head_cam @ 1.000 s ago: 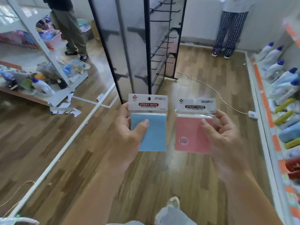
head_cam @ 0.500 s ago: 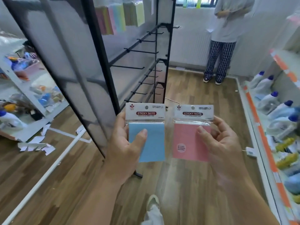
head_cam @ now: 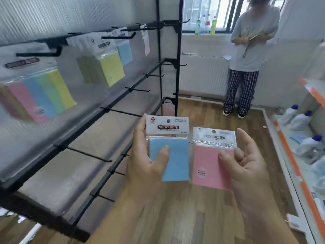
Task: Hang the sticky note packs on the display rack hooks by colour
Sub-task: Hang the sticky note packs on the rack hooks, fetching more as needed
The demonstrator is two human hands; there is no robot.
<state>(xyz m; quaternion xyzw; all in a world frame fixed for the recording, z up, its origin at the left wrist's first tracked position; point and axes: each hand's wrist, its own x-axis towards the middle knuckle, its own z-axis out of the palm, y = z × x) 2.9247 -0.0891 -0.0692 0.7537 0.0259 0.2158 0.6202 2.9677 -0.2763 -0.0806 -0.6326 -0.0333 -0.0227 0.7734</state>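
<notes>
"While both hands are up beside the display rack (head_cam: 177,67), what does each one hold?"

"The left hand (head_cam: 146,161) grips the blue pack (head_cam: 169,155), with the thumb pressed on its front and the fingers behind its left edge. The right hand (head_cam: 246,164) holds the pink pack (head_cam: 209,166) in the same way, thumb on the front and curled fingers at its right edge."

"Where are these two packs?"

"They are upright and just beside each other, to the right of the rack and apart from its hooks. The blue one is a little higher."

"And on the rack?"

"On the top row hang a multicolour pack (head_cam: 40,95), a yellow pack (head_cam: 109,69), a blue hanging pack (head_cam: 124,51) and a pink hanging pack (head_cam: 146,43). A person (head_cam: 249,50) stands near the window."
</notes>
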